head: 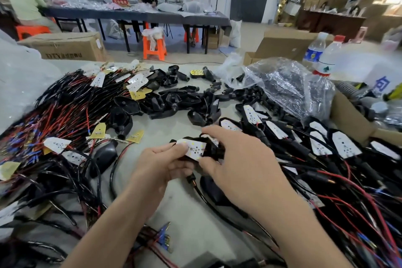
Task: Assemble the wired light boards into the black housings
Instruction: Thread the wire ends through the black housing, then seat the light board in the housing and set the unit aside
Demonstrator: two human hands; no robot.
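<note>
Most of black housing (215,151) hidden under right hand (237,159), wire bundle (54,113) cut by left edge

1. Here's your left hand (161,163), bare, nothing worn on the fingers or wrist.
2. Your left forearm (113,224) shows uncovered to the lower edge.
3. Your right hand (237,159) is bare as well.
4. Your right forearm (304,224) is uncovered too.

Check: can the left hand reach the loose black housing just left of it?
Likely yes: mostly bare table separates left hand and loose housing, but the hand grips the light board and must release it first.
</note>
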